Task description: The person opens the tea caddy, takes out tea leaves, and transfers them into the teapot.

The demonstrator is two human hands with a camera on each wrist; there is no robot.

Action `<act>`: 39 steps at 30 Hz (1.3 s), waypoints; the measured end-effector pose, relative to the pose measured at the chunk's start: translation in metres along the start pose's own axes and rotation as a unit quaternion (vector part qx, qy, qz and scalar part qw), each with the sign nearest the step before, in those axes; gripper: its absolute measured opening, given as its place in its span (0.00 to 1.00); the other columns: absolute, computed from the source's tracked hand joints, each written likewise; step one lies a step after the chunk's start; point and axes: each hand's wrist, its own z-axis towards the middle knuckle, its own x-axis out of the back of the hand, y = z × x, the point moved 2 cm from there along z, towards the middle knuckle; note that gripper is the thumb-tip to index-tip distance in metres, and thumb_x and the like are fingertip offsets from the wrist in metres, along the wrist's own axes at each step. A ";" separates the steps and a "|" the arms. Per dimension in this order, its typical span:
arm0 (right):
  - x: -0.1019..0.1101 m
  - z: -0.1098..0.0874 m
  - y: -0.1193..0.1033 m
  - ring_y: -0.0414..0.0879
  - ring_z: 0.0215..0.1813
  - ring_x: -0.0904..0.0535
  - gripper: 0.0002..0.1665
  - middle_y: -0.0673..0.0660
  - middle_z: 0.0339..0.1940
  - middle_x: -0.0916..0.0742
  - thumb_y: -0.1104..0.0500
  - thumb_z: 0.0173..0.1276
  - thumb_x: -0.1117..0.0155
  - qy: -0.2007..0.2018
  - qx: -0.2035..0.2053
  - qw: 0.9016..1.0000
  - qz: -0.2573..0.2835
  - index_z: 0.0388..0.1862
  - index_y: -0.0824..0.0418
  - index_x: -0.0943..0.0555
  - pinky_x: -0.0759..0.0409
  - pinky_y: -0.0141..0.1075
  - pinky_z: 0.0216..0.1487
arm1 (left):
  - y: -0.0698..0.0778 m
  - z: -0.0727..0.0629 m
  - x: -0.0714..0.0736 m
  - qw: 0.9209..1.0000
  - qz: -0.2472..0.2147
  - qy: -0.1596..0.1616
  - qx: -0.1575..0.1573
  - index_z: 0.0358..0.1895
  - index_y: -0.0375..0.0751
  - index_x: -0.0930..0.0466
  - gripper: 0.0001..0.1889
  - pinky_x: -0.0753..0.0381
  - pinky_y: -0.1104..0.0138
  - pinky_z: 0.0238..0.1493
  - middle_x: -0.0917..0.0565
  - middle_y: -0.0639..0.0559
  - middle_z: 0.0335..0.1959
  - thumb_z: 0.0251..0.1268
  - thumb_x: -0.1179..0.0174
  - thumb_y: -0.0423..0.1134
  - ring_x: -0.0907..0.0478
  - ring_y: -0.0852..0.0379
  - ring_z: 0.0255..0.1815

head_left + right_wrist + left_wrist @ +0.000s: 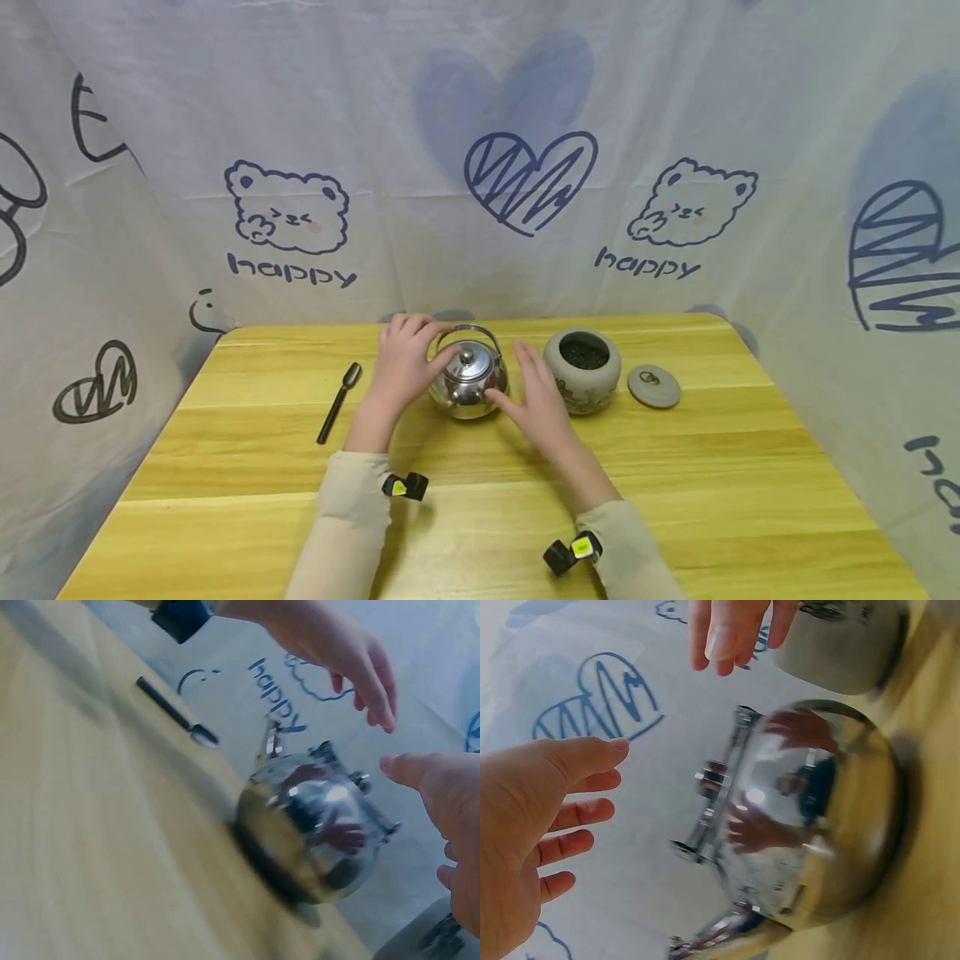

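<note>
A shiny steel teapot (467,392) with a lid, a round knob and an upright loop handle (480,329) stands on the table between both hands. The left hand (408,354) hovers at its left side, thumb and fingers spread beside the handle and lid. In the left wrist view, a gap shows between this left hand (525,817) and the pot. To the teapot's right is the right hand (542,404), its fingers extended between the pot and a grey jar (583,400). Neither hand grips anything. The spout (271,742) points toward the left-hand side.
The round jar is uncovered and has dark dried leaves (585,352) inside. Its grey lid (654,387) lies on the wooden table (465,533) to the right. A dark-handled scoop (339,404) lies left of the left hand. Behind the table hangs a printed white cloth (420,208).
</note>
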 end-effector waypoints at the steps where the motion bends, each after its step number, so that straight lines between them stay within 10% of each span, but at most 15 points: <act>1: 0.004 0.001 -0.001 0.62 0.77 0.42 0.51 0.65 0.76 0.37 0.45 0.63 0.32 0.010 0.006 1.000 0.004 0.77 0.62 0.43 0.41 0.56 0.74 | 0.001 0.000 0.003 1.000 -0.002 0.001 0.000 0.50 0.48 0.16 0.17 0.32 0.50 0.56 0.17 0.48 0.48 0.61 0.33 0.50 0.27 0.47 0.54; 22: 0.114 -0.002 0.013 0.55 0.81 0.50 0.45 0.58 0.78 0.38 0.53 0.64 0.31 0.165 -0.033 0.984 0.060 0.77 0.55 0.41 0.48 0.59 0.76 | 0.049 0.003 0.036 0.992 -0.053 0.052 -0.099 0.59 0.42 0.23 0.26 0.35 0.48 0.70 0.19 0.45 0.58 0.60 0.35 0.51 0.28 0.43 0.65; 39: 0.162 -0.017 0.078 0.58 0.80 0.48 0.44 0.62 0.77 0.36 0.54 0.63 0.30 0.246 -0.085 0.965 0.030 0.75 0.58 0.38 0.51 0.55 0.78 | 0.096 0.012 -0.038 0.989 -0.051 -0.139 0.002 0.79 0.52 0.55 0.49 0.58 0.45 0.78 0.45 0.47 0.79 0.60 0.48 0.72 0.56 0.46 0.81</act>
